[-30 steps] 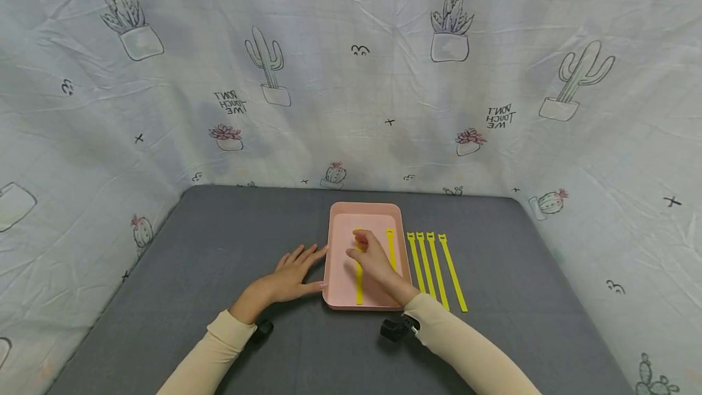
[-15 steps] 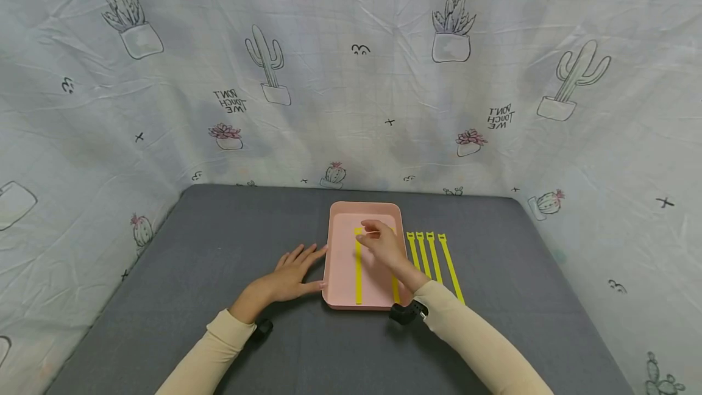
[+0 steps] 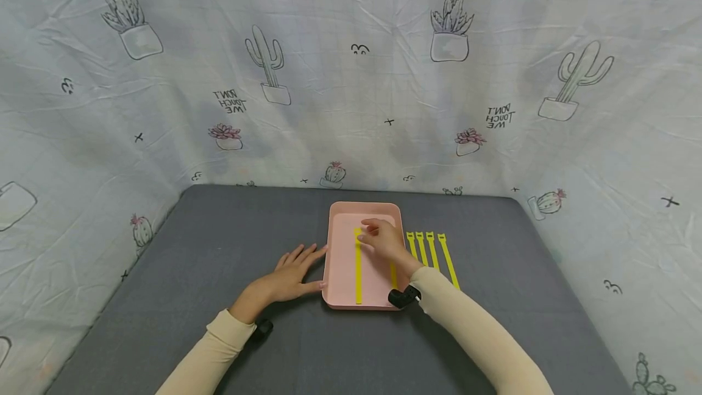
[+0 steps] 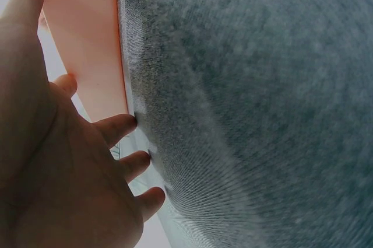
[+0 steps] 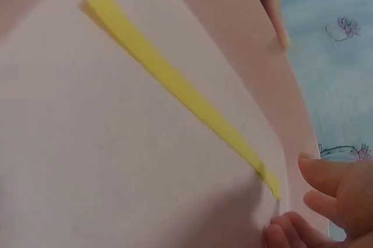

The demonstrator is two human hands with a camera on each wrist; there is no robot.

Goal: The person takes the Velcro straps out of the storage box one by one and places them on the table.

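- Head view: a pink tray (image 3: 340,285) sits on the grey table (image 3: 219,242). The left hand (image 3: 290,276) lies flat on the table, fingers straight and spread, its thumb and fingertips touching the tray's left rim.
- Head view: the right hand (image 3: 386,241) is over the far half of the tray, fingers loosely curled downward. A yellow strap (image 3: 358,267) lies lengthwise in the tray just left of that hand; a second strap (image 3: 393,274) shows below the hand, its far part hidden, so whether the fingers pinch it cannot be told.
- Head view: four more yellow straps (image 3: 430,249) lie side by side on the table, just right of the tray.
- Left wrist view: the left hand's (image 4: 64,166) fingers are relaxed, resting on the grey surface at the tray's (image 4: 87,44) edge.
- Right wrist view: one yellow strap (image 5: 175,84) lies flat on the tray floor (image 5: 87,160); the right hand's fingertips (image 5: 326,178) hover bent near its end, clear of it.
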